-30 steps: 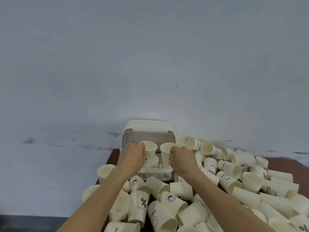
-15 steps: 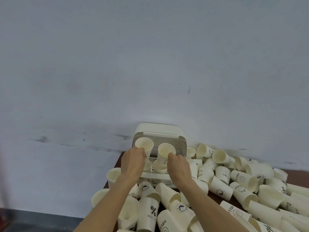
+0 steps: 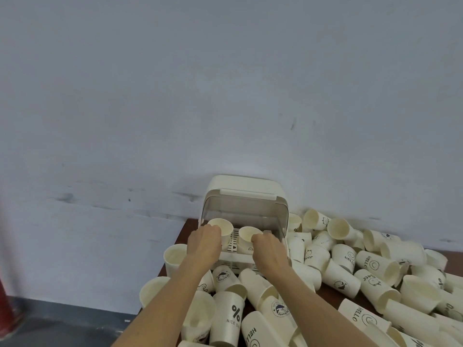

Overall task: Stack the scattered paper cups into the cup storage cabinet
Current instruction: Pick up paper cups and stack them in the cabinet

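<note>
head-worn view, facing forward, angled down

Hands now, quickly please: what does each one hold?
Left hand: closed on a paper cup at the cabinet.
Right hand: closed on a second cup there.

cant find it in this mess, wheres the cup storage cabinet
The cream plastic cup storage cabinet stands at the table's back edge against the wall, left of the scattered paper cup pile.
</note>
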A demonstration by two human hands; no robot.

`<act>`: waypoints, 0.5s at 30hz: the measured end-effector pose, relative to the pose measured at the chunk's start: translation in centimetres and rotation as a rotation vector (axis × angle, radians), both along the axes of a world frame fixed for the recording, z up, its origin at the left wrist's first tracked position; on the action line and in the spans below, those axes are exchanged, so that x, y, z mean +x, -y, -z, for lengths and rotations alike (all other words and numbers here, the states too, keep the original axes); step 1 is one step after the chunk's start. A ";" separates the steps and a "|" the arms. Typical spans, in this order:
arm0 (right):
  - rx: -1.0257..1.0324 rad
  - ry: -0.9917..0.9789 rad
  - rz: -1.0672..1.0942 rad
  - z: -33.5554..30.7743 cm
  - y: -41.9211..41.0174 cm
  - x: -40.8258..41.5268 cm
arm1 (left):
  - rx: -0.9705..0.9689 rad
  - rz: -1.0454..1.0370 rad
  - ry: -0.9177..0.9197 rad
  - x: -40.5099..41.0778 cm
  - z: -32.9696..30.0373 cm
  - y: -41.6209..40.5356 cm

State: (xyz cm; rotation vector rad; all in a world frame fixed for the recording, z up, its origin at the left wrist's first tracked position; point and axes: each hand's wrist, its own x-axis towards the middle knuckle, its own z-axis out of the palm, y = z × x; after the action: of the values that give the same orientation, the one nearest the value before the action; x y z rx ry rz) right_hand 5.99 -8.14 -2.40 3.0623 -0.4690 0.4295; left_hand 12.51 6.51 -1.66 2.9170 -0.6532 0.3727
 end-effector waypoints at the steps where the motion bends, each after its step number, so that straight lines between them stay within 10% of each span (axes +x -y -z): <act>1: -0.001 -0.013 -0.002 0.1 0.0 0.1 | 0.018 0.000 -0.007 0.1 0.2 0.1; 15: 0.041 -0.060 0.015 1.3 -0.2 1.1 | 0.124 0.041 -0.081 0.5 1.4 0.3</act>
State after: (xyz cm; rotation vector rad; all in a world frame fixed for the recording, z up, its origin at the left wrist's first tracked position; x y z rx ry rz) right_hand 7.12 -7.89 -3.66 3.0983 -0.5048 0.3303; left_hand 12.99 6.17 -3.07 3.0112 -0.7479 0.2154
